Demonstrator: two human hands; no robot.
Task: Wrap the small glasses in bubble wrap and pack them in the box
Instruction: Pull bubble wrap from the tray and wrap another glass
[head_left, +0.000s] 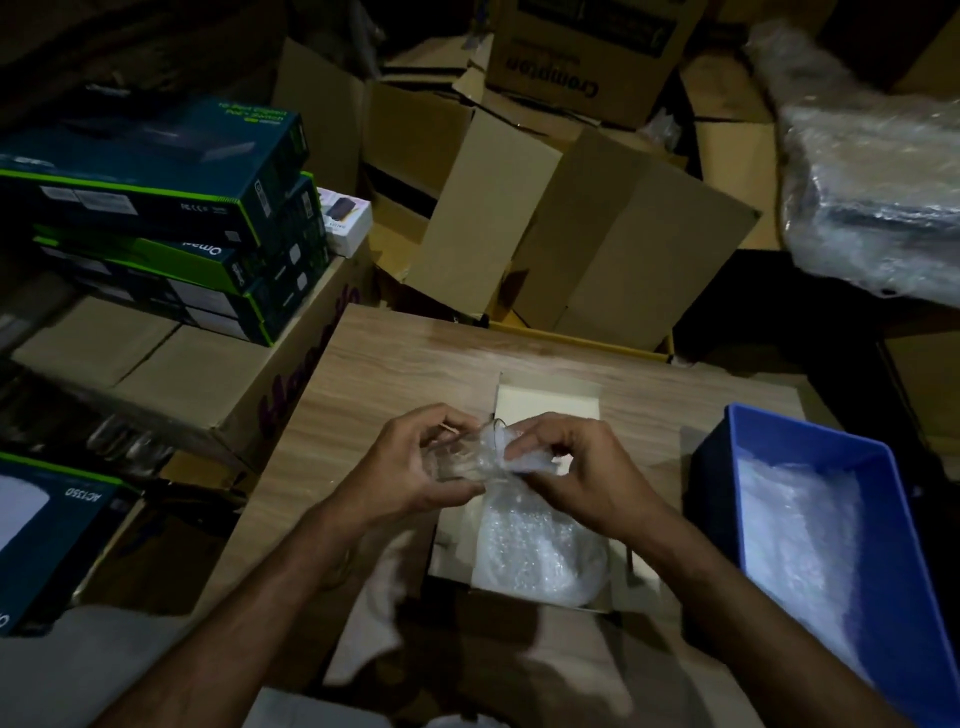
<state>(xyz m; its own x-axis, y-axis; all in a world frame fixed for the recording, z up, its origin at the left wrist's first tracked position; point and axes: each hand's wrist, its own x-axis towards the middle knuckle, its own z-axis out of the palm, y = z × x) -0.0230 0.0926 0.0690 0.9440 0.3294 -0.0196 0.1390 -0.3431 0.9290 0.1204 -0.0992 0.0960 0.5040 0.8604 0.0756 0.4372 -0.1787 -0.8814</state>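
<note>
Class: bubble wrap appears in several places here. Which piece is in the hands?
The piece above the small open box, gripped by both hands; the others lie in the blue bin and inside the box.

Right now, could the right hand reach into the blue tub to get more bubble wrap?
Probably yes, but not this instant. The blue tub sits open beside the right hand with nothing between them. That hand is busy, though, pinching bubble wrap round the glass that the left hand holds.

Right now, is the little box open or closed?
Open. The box has its lid flap up, and bubble wrap shows inside it, under both hands.
</note>
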